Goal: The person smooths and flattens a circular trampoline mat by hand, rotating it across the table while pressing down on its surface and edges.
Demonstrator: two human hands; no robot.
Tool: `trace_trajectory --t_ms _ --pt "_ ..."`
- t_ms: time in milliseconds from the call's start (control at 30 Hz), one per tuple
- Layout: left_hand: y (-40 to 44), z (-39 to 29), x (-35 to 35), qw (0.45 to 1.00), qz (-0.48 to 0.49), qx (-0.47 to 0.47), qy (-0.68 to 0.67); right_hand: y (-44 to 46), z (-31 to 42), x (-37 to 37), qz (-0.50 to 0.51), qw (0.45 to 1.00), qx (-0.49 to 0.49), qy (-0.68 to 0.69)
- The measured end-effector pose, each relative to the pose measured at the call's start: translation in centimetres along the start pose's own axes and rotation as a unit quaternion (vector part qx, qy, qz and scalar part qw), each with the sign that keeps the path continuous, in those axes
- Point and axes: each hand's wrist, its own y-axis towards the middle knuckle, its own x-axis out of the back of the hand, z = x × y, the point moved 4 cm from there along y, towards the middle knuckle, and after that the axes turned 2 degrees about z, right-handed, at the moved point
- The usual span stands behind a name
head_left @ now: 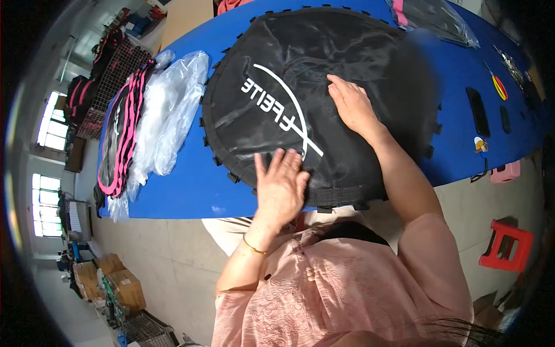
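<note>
A large round black fabric mat (352,144), with short black tabs around its edge and a white curved logo with lettering, lies spread over the blue table (173,196). My left hand (280,185) rests palm down on its near left part, fingers spread and a gold bangle on the wrist. Farther up and to the right, my right hand (354,107) lies flat on the fabric, fingers extended. Neither hand grips anything. A blurred patch hides the mat's right part.
Clear plastic bags (167,110) and pink-and-black pieces (120,139) lie on the table's left. At right are a black phone-like object (477,111) and a yellow-red handled tool (499,87). A bagged item (433,20) lies at the back. A red stool (506,246) stands below.
</note>
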Motion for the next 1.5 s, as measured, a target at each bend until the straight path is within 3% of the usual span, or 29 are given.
trace_trajectory --t_ms 167,467,733,1067,1333,1500 --pt "-0.4 5.9 0.5 0.992 0.001 0.098 0.079 0.0 -0.3 -0.1 0.003 1.000 0.004 0.007" --pt "-0.7 1.1 -0.2 0.999 -0.022 0.034 0.012 0.0 -0.2 -0.2 -0.013 1.000 0.018 -0.011" --pt "-1.2 8.5 0.3 0.977 -0.004 0.167 0.133 0.0 -0.3 -0.2 -0.008 1.000 0.014 0.002" --pt "-1.2 1.9 -0.5 0.996 -0.027 0.066 0.053 0.0 0.3 0.3 0.000 1.000 0.012 0.008" --pt "-1.0 9.5 0.0 0.969 -0.019 0.186 0.160 -0.1 0.0 0.0 -0.007 1.000 0.013 -0.003" --pt "-0.7 7.2 -0.9 0.982 -0.022 0.145 0.116 -0.1 -0.1 0.0 -0.005 1.000 0.011 -0.002"
